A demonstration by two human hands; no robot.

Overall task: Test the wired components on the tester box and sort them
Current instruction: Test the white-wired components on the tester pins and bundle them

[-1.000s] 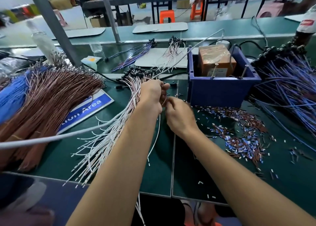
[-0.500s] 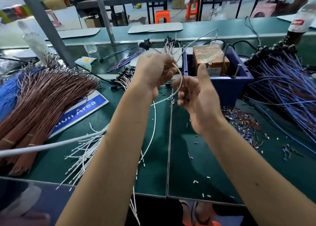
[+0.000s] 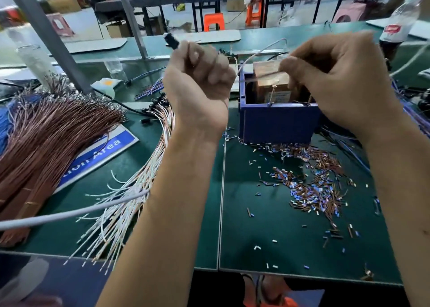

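My left hand (image 3: 197, 83) is raised in a fist and grips a wired component (image 3: 171, 42), whose black head sticks out above the knuckles. Its thin white and brown wires (image 3: 260, 53) run right to my right hand (image 3: 335, 78), which pinches them above the blue tester box (image 3: 277, 123). A brown block (image 3: 270, 83) with metal pins sits inside that box. On the green table (image 3: 267, 237), below my left arm, lies a pile of white and brown wired components (image 3: 139, 185).
A thick bundle of brown wires (image 3: 46, 139) lies at the left over a blue sign (image 3: 104, 153). Blue wires (image 3: 414, 111) spread at the right. Cut wire bits (image 3: 311, 185) litter the table before the box. A bottle (image 3: 395, 27) stands at the back right.
Both hands rose from the table with one component. The left hand lifted its black head up, and the right hand moved right, drawing the wires out over the tester box.
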